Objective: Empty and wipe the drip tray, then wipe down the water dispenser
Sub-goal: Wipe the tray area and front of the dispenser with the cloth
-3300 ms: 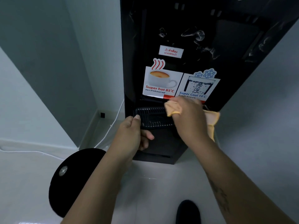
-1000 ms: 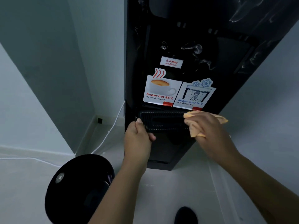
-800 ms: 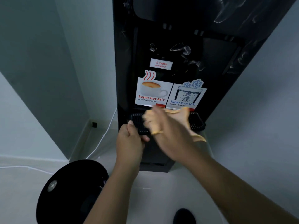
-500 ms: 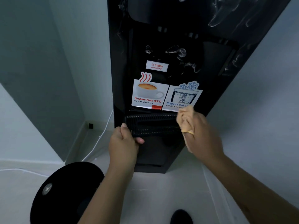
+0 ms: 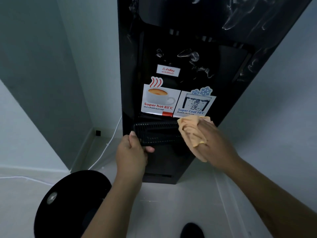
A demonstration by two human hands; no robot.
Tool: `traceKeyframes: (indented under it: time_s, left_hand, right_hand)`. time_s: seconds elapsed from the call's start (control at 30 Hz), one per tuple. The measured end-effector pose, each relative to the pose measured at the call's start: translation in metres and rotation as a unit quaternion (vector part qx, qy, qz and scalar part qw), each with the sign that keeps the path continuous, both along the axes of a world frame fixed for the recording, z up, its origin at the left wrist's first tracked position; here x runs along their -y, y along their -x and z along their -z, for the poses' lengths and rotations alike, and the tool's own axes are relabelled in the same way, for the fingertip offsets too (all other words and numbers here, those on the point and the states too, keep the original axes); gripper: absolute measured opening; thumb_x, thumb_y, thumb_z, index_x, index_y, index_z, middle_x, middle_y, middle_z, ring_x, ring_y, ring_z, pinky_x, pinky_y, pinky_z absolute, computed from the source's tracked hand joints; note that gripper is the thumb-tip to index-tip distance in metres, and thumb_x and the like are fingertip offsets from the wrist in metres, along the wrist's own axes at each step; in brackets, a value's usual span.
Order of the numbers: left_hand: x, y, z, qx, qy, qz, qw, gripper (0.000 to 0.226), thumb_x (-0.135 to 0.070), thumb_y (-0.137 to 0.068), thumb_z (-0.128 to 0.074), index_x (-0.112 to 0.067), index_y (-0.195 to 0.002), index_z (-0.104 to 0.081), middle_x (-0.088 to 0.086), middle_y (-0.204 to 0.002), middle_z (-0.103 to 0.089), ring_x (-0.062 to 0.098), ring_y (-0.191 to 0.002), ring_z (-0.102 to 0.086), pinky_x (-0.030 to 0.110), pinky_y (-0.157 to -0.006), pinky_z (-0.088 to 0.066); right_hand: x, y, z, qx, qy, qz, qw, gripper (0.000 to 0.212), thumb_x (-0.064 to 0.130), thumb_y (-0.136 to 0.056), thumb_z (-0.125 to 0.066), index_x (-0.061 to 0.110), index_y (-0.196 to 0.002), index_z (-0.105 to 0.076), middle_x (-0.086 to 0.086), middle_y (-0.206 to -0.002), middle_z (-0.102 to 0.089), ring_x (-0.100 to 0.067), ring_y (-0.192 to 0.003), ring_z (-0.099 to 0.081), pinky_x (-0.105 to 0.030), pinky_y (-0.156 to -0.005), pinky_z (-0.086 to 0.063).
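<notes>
Peach-orange cloth [image 5: 192,133], black slatted drip tray [image 5: 157,133], black water dispenser [image 5: 130,66] with red-and-white and blue-and-white stickers [image 5: 178,102].

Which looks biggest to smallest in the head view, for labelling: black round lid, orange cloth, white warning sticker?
1. Black round lid, though it lies nearest the camera, which inflates it.
2. Orange cloth, partly hidden by the right hand.
3. White warning sticker.
</notes>
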State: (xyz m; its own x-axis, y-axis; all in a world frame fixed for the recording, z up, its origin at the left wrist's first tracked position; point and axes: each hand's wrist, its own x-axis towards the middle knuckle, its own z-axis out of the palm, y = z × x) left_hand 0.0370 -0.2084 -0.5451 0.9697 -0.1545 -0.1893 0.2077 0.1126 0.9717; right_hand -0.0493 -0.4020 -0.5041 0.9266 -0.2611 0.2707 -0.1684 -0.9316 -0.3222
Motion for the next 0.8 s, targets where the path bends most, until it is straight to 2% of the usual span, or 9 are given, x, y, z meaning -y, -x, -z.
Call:
traceKeyframes:
  time_s: [0.07,0.17,0.27,0.37,0.47,0.53,0.67,0.73,0.8]
  left_hand:
    - [-0.001,-0.001,-0.001,-0.004,0.006,-0.018,1.0,0.037,-0.035,-0.107,-0.032,-0.014,-0.082,-0.048,0.002,-0.05,-0.059,0.01,-0.033,-0.035,0.021,-0.036,-0.03]
    - [-0.002,-0.003,-0.003,-0.007,0.022,-0.035,0.999,0.036,-0.033,-0.108,-0.032,-0.013,-0.081,-0.046,0.002,-0.048,-0.053,0.011,-0.033,-0.034,0.019,-0.036,-0.028]
    - [-0.005,-0.004,-0.002,0.007,0.003,-0.036,0.999,0.039,-0.033,-0.107,-0.034,-0.012,-0.078,-0.046,0.002,-0.047,-0.052,0.012,-0.034,-0.034,0.022,-0.039,-0.028]
    - [-0.007,-0.003,-0.001,0.006,-0.001,-0.022,1.0,0.038,-0.035,-0.107,-0.034,-0.01,-0.083,-0.05,0.002,-0.049,-0.057,0.01,-0.032,-0.034,0.023,-0.041,-0.027]
    - [-0.005,-0.002,-0.001,0.012,-0.009,-0.006,1.0,0.039,-0.036,-0.107,-0.034,-0.011,-0.083,-0.051,0.001,-0.051,-0.06,0.011,-0.034,-0.034,0.025,-0.044,-0.028]
    - [-0.001,0.0,-0.001,0.012,-0.009,-0.005,1.0,0.037,-0.036,-0.107,-0.034,-0.012,-0.082,-0.05,0.002,-0.052,-0.06,0.012,-0.036,-0.036,0.024,-0.042,-0.03]
    - [-0.001,-0.001,-0.001,0.016,-0.038,-0.03,0.999,0.042,-0.035,-0.106,-0.037,-0.007,-0.077,-0.047,0.01,-0.059,-0.049,0.02,-0.053,-0.041,0.035,-0.054,-0.037]
    - [-0.005,-0.003,-0.003,0.012,-0.019,-0.026,0.999,0.04,-0.033,-0.106,-0.038,-0.008,-0.076,-0.048,0.006,-0.053,-0.054,0.019,-0.046,-0.039,0.028,-0.047,-0.034]
    - [-0.008,-0.004,-0.003,0.015,-0.012,-0.013,1.0,0.039,-0.033,-0.107,-0.036,-0.008,-0.081,-0.052,0.006,-0.055,-0.063,0.015,-0.038,-0.037,0.024,-0.043,-0.031]
  right_hand:
    - [-0.014,-0.008,0.014,-0.002,0.024,0.046,0.999,0.041,0.025,-0.086,-0.059,0.014,-0.125,-0.059,-0.002,-0.133,-0.056,-0.026,-0.126,-0.047,-0.042,-0.102,-0.04]
    - [-0.049,-0.023,0.022,0.016,-0.006,-0.085,0.996,0.057,0.009,-0.076,-0.061,0.019,-0.132,-0.053,0.001,-0.14,-0.051,-0.022,-0.13,-0.044,-0.04,-0.106,-0.04]
    - [-0.058,-0.027,0.022,0.021,-0.041,-0.152,0.987,0.066,0.01,-0.074,-0.058,0.032,-0.135,-0.045,0.009,-0.132,-0.051,-0.012,-0.122,-0.044,-0.025,-0.096,-0.04]
    - [-0.037,-0.02,0.021,0.129,0.009,0.006,0.992,0.037,0.035,-0.082,-0.059,0.027,-0.117,-0.06,0.001,-0.1,-0.062,-0.022,-0.092,-0.055,-0.035,-0.078,-0.044]
    - [-0.02,-0.019,0.02,0.129,-0.01,0.161,0.978,0.043,0.028,-0.072,-0.051,0.024,-0.114,-0.061,-0.003,-0.114,-0.054,-0.027,-0.105,-0.051,-0.045,-0.087,-0.047]
    - [-0.035,-0.027,0.022,0.105,-0.018,0.093,0.99,0.046,0.026,-0.077,-0.053,0.031,-0.122,-0.057,-0.001,-0.123,-0.052,-0.023,-0.115,-0.047,-0.046,-0.095,-0.045]
    - [-0.077,-0.038,0.027,0.05,0.068,-0.061,0.995,0.053,0.054,-0.084,-0.053,0.038,-0.134,-0.048,0.003,-0.137,-0.053,-0.021,-0.129,-0.044,-0.041,-0.108,-0.033]
    - [-0.07,-0.036,0.021,0.072,0.034,-0.071,0.994,0.048,0.043,-0.08,-0.063,0.029,-0.127,-0.061,0.0,-0.125,-0.059,-0.021,-0.117,-0.051,-0.036,-0.098,-0.039]
    - [-0.054,-0.027,0.012,0.137,-0.111,-0.006,0.984,0.042,0.019,-0.072,-0.071,0.017,-0.113,-0.07,-0.001,-0.104,-0.062,-0.009,-0.095,-0.057,-0.02,-0.08,-0.043]
